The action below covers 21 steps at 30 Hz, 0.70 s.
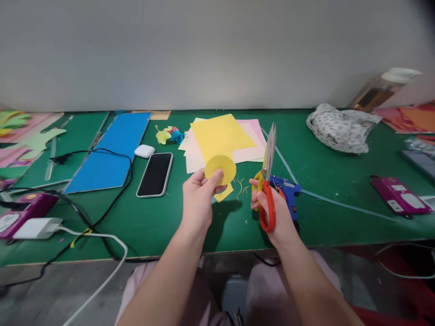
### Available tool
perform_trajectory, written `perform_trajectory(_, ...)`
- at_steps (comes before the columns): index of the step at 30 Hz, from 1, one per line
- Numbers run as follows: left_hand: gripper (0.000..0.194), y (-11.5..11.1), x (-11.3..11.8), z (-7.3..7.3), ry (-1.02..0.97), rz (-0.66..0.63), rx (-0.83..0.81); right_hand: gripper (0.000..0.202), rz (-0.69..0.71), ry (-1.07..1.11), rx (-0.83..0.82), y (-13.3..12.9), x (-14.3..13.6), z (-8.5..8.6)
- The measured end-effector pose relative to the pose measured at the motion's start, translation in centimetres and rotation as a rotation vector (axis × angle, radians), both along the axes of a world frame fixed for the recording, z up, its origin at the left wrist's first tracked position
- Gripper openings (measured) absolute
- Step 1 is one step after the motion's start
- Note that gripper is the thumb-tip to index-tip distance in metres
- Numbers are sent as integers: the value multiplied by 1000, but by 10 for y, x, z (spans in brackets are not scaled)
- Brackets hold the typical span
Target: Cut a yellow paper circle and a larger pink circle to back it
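Note:
Between the thumb and fingers of my left hand (pixel 200 197) is a round yellow paper disc (pixel 222 168), held up above the table. My right hand (pixel 277 210) grips a pair of scissors (pixel 268 199) with red handles, the blades pointing upward. Just behind that hand lies a blue glue gun (pixel 288 194), partly covered by it. Past the disc, a sheet of yellow paper (pixel 222 133) tops a stack of pink and pale sheets. Thin yellow paper trimmings (pixel 240 188) and a small yellow scrap (pixel 224 194) lie below the disc.
On the green table (pixel 326 181), a phone (pixel 155 175), a white earbud case (pixel 144 151) and a blue board (pixel 108 154) are at left. Cables (pixel 112 235) cross the front left edge. A patterned cloth pouch (pixel 341 129), bottle (pixel 384 88) and purple power strip (pixel 401 194) are at right.

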<state>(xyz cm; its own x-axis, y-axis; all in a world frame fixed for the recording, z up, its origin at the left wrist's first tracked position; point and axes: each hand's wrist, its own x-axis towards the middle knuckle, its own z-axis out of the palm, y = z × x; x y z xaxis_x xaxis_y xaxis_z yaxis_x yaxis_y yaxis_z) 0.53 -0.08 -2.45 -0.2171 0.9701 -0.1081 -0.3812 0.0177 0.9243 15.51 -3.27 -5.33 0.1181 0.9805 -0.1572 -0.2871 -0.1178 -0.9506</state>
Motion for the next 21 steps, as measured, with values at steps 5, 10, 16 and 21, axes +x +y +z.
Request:
perform_trajectory(5, 22, -6, 0, 19, -106, 189, 112, 55, 126, 27, -3, -9, -12, 2)
perform_trajectory(10, 18, -13, -2, 27, -131, 257, 177, 55, 210, -76, -46, -17, -29, 4)
perform_trajectory(16, 20, -14, 2, 25, -91, 240, 168, 46, 278, -21, -66, -24, -42, 2)
perform_trajectory(21, 21, -14, 4, 24, -72, 129, 137, 45, 275, 3, -67, -22, -37, 2)
